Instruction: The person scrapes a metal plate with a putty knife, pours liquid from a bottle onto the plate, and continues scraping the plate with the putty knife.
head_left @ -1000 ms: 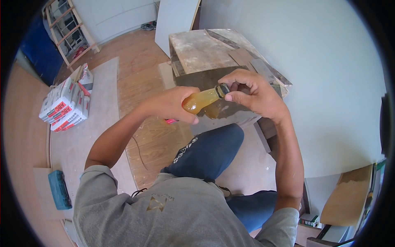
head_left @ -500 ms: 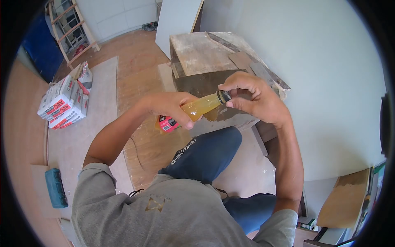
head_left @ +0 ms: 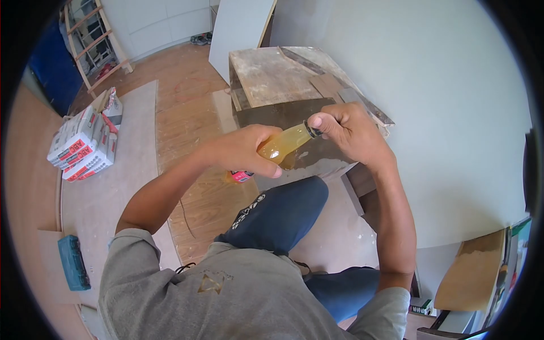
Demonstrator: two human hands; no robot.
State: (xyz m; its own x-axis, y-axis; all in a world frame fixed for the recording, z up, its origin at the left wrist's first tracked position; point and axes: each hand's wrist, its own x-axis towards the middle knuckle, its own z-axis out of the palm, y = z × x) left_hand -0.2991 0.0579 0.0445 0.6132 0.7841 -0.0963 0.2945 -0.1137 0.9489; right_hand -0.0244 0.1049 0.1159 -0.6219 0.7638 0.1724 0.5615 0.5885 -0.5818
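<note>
My left hand [head_left: 249, 150] is wrapped round the body of a bottle [head_left: 282, 145] of yellow liquid, held tilted above my raised knee. A pink and black label [head_left: 242, 176] shows below my palm, and the rest of the body is hidden by my fingers. At the neck's upper right end sits a black cap [head_left: 311, 130]. My right hand [head_left: 351, 131] is closed on this cap, thumb laid along it and the fingers curled behind.
Ahead stands a worn wooden box bench [head_left: 272, 76] with loose board strips on top. Stacked ABC bags [head_left: 85, 139] lie on the floor at left, near a teal case [head_left: 73, 262]. A wooden ladder [head_left: 93, 42] leans at the back left. A pale wall rises at right.
My right hand has turned and its fingers have closed round the cap, thumb now on top. The bottle has shifted slightly, and less of its label shows.
</note>
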